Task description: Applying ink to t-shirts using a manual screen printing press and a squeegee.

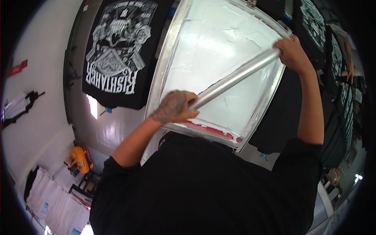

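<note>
A long silver squeegee (237,80) lies slantwise across a metal-framed printing screen (158,82) coated with white ink (211,43). Its near left end is gripped by my left hand (176,105), the fingers curled around it just above the frame's near left corner. My right hand (291,55) closes on the far right end, close to the screen's right rail. The squeegee's lower edge looks in contact with the ink, though the blade itself is hidden. Along the near edge of the screen a red strip (207,129) shows through streaks of white.
To the left, a black printed T-shirt (117,55) is stretched on a platen. More black shirts (270,113) hang over platens at right. A yellow machine (79,159) and stacked white fabric (55,199) are at lower left. Another person's hand (349,74) shows far right.
</note>
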Demonstrator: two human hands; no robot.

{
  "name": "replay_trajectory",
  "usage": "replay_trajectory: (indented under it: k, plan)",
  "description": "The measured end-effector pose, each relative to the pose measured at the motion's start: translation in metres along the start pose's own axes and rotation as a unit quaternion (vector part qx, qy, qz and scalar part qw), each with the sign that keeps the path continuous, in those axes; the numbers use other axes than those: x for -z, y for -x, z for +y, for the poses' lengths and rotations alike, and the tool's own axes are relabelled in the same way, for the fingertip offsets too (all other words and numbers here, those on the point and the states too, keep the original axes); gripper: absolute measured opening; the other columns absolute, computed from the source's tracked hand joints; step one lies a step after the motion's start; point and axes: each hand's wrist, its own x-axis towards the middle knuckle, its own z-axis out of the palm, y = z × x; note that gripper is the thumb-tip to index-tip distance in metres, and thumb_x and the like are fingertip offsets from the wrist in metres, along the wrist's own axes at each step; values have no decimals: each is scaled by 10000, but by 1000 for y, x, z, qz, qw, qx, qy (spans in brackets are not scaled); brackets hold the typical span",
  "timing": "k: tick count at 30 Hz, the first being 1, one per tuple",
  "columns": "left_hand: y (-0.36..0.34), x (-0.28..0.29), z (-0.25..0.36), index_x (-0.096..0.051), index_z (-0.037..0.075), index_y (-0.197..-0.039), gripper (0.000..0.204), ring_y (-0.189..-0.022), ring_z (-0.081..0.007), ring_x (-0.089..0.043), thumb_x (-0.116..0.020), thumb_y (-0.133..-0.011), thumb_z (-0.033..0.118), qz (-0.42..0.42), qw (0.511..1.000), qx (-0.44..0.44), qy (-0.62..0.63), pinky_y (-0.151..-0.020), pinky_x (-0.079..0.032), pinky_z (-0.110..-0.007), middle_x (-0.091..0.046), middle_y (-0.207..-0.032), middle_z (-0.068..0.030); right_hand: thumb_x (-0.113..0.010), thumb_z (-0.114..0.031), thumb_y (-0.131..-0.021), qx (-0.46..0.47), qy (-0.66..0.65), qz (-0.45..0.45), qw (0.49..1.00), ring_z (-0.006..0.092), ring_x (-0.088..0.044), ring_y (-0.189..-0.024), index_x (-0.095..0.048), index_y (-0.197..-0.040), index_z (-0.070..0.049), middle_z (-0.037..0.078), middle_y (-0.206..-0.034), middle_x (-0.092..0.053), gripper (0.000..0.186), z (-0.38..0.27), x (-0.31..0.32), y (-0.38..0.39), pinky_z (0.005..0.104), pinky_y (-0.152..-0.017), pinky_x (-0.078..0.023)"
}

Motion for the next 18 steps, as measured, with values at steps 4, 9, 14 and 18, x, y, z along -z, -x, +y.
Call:
replay_trajectory:
  k: [4, 9, 14, 18]
  plan:
    - [-98, 94, 14, -758, 61, -1095, 351, -755, -279, -700, -785, -793, 238, -15, 968, -153, -196, -790, -569, -406, -740, -861, -122, -760, -45, -740, -190, -99, -97, 972, 383, -694, -830, -726, -854, -39, 175, -797, -699, 120, -27, 42, 102, 438, -823, -509]
    - [-258, 136, 59, -757, 89, -1068, 248, -804, -289, -708, -706, -826, 91, 86, 919, -254, -290, -805, -567, -398, -736, -878, -129, -756, -62, -776, -395, -245, 24, 885, 408, -701, -885, -720, -1054, -5, 213, -948, -719, 286, -117, 4, 168, 441, -792, -546]
    - [-332, 122, 16, -708, 100, -1098, 322, -923, -326, -703, -727, -802, -25, 151, 886, -336, -280, -838, -571, -398, -740, -1007, -118, -681, 18, -707, -440, -99, 138, 882, 324, -597, -1079, -657, -1226, -14, 142, -1124, -621, 520, -188, -58, 142, 468, -991, -419]
    - [-299, 115, -65, -639, 76, -1108, 356, -1030, -355, -690, -703, -783, -55, 235, 881, -340, -231, -1126, -449, -470, -726, -1077, -135, -683, 18, -721, -435, -58, 207, 874, 290, -594, -1104, -659, -1235, -30, 119, -1143, -630, 517, -181, -84, 106, 468, -1008, -396]
